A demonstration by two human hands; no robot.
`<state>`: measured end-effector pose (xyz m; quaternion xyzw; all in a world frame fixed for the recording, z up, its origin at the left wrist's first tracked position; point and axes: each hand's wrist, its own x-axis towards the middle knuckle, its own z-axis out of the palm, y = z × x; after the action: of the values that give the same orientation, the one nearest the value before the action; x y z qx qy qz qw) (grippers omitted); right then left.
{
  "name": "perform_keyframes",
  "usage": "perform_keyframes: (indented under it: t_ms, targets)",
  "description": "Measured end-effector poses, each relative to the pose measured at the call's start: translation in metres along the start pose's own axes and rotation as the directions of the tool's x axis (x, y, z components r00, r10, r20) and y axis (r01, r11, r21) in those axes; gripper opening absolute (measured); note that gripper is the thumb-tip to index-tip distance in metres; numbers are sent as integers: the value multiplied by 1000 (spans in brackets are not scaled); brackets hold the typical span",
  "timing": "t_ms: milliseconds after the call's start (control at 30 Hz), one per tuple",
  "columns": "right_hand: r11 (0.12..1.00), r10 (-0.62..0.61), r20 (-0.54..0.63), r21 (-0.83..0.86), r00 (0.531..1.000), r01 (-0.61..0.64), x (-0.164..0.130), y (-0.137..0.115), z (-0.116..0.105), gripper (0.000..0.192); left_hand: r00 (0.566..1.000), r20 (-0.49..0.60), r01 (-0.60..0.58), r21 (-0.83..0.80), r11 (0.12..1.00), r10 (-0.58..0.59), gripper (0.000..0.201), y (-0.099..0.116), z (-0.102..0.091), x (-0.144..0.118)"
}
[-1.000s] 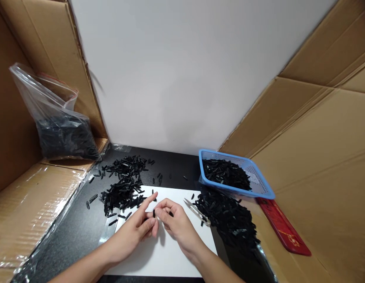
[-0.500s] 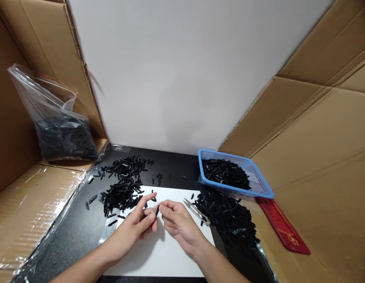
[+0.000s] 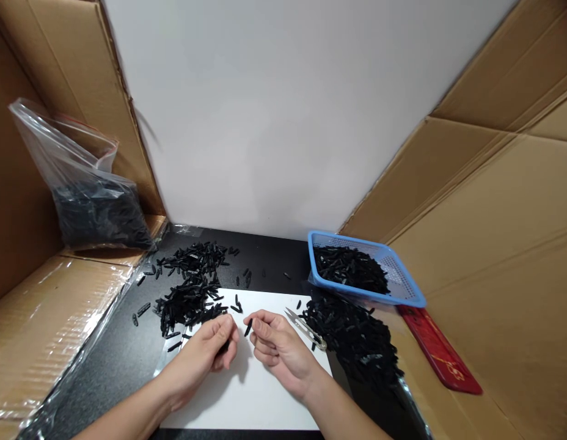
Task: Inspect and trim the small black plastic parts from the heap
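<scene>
Here, both hands over white sheet: right hand pinches small black piece at fingertips, left hand curled loosely beside; inspection step likely, snips near right

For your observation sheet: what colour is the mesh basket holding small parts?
Blue basket, clearest in the head view.

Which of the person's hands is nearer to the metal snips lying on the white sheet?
Right. The right hand lies just beside the snips; the left hand lies farther away, beyond the right hand.
</scene>
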<state>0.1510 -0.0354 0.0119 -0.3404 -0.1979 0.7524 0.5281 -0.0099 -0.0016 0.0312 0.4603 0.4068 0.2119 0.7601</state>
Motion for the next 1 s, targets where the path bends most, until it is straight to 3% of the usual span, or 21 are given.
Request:
perform_keyframes:
  t_ms: [200,467,700,1000]
  targets:
    - [1000,-10,8,25,1000,10,1,1,-2,29,1000,12,19,-143,990,-17,24,2,0,-2]
    - [998,-64,-59,13,996,65,-1,-1,7,27,1000,-15,-14,-154,988,12,34,2,-3,0]
    - [956,-120,-127,-283,985,80,0,7,8,34,1000,-18,-24,-247,969,20,44,1,-4,-1]
    - [932,-137,-142,-353,980,79,-1,8,10,38,1000,17,-18,-189,982,21,59,1,-2,-2]
